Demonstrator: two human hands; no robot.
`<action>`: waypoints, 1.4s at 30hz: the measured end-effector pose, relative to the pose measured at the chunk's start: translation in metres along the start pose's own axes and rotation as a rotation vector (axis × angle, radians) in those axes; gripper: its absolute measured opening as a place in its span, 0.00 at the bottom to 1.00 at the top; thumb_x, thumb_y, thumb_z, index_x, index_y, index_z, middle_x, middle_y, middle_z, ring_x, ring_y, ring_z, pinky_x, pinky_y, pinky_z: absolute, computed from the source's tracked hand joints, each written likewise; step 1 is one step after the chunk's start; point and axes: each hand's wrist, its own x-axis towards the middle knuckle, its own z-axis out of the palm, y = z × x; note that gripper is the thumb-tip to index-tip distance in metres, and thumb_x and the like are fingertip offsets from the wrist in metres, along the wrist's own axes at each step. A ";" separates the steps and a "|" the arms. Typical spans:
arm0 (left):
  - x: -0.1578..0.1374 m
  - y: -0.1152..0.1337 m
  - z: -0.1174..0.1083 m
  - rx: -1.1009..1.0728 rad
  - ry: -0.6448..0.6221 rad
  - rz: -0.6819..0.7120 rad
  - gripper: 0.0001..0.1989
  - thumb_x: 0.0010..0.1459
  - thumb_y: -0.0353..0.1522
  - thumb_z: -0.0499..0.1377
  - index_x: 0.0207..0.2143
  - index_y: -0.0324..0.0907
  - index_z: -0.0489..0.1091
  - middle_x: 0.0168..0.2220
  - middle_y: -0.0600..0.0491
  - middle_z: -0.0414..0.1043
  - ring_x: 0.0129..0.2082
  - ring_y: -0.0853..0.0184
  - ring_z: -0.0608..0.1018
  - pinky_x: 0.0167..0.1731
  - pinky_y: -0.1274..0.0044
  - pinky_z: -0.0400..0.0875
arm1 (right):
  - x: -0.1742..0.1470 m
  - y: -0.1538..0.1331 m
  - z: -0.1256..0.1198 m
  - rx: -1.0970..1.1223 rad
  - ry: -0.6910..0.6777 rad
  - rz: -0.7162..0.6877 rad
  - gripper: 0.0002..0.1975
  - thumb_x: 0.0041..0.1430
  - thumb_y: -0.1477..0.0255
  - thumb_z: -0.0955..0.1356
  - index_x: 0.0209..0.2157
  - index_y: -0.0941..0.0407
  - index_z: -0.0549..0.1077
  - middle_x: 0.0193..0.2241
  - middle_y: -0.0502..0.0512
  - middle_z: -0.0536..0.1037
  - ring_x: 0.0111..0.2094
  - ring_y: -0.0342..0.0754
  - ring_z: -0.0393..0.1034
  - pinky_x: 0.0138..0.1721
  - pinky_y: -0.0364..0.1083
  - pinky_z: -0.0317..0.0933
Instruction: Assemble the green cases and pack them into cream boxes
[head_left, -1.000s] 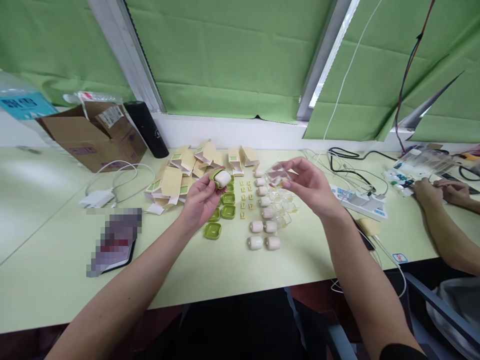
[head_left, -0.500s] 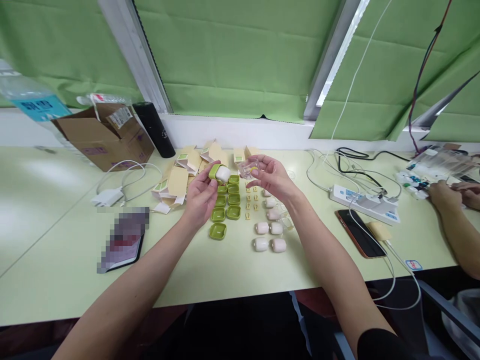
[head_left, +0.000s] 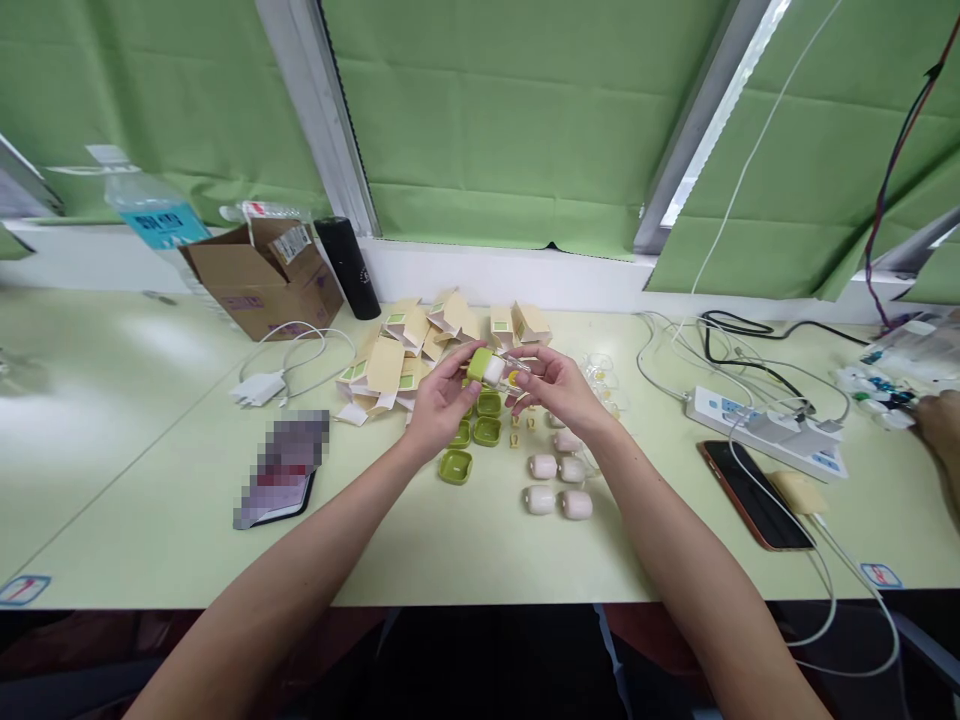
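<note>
Above the table (head_left: 450, 560), green-ended piece (head_left: 486, 367) held between left fingers (head_left: 454, 362), clear shell (head_left: 514, 367) between right fingers (head_left: 541, 358)

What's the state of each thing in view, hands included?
Left grip: closed on green-and-white rounded piece
Right grip: closed on clear plastic piece
Olive-green square dishes: open side up, in rows
Pale barrel-shaped pieces: lying on their sides
Cream paper cartons: opened, heaped
Brown cardboard box: flaps open
Black cylindrical flask: standing
Blue-labelled clear plastic bottle: capped
White power strip: plugs inserted
Black orange-edged phone: flat, screen dark
</note>
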 end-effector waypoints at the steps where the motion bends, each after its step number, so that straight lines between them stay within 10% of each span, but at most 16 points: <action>1: 0.000 0.000 0.000 0.012 -0.010 0.011 0.28 0.60 0.42 0.70 0.60 0.44 0.74 0.64 0.43 0.72 0.64 0.53 0.73 0.62 0.66 0.69 | -0.001 0.000 0.001 0.007 -0.003 -0.004 0.28 0.50 0.56 0.81 0.48 0.53 0.75 0.37 0.50 0.82 0.28 0.44 0.78 0.32 0.49 0.80; 7: 0.001 -0.001 -0.001 0.092 -0.059 0.103 0.26 0.63 0.42 0.67 0.62 0.45 0.73 0.63 0.42 0.72 0.63 0.53 0.74 0.62 0.65 0.69 | -0.008 0.001 0.004 0.035 -0.020 0.002 0.35 0.43 0.67 0.84 0.54 0.51 0.76 0.37 0.50 0.82 0.32 0.46 0.78 0.38 0.50 0.78; 42: -0.008 -0.004 0.002 0.388 -0.153 0.223 0.24 0.67 0.38 0.63 0.64 0.49 0.70 0.65 0.44 0.72 0.65 0.52 0.72 0.60 0.60 0.70 | -0.016 0.011 0.007 0.068 0.005 0.002 0.31 0.45 0.66 0.83 0.50 0.51 0.74 0.36 0.50 0.84 0.34 0.48 0.80 0.42 0.53 0.77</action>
